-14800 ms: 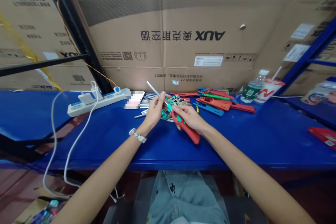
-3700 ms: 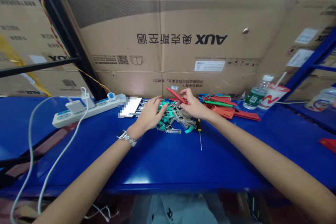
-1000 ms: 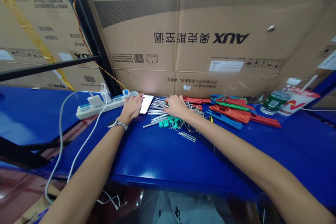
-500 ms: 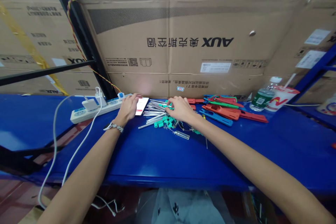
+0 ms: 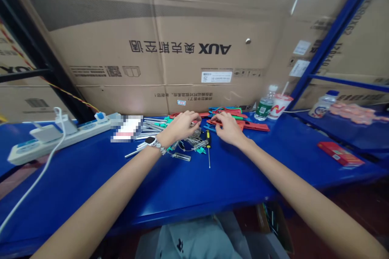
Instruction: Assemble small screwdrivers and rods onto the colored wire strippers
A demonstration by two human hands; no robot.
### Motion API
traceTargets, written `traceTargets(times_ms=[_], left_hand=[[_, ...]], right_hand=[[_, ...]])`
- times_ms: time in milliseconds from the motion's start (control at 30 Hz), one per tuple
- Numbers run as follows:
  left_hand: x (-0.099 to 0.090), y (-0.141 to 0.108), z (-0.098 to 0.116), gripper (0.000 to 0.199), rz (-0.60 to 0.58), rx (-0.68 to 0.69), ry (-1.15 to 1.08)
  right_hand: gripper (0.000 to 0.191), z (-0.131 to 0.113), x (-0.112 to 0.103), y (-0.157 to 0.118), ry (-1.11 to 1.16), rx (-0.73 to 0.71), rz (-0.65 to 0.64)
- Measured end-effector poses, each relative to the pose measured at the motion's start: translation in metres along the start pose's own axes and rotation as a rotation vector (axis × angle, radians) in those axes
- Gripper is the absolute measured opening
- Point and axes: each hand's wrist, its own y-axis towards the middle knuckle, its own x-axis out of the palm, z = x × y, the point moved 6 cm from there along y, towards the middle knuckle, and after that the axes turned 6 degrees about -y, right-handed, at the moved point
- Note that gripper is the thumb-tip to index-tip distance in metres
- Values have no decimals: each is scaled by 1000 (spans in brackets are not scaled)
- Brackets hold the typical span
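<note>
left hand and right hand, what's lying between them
In the head view, a yellow-and-black screwdriver, part of a pile of metal pieces and coloured plastic pieces lie between the left hand and right hand.

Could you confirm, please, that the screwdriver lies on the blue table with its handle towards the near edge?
Not quite: the screwdriver does lie on the blue table, but the head view shows its handle at the far end and its metal tip towards the near edge.
</note>
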Motion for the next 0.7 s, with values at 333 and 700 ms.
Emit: traceTargets(times_ms=[333,700], left_hand=[[15,30,-66,25,-101,-267,180],[-4,19,-157,30,-136,-423,98]], right_hand=[[23,19,17,3,-65,-80,-65],[33,-36,58,100,-259,-295,-256]])
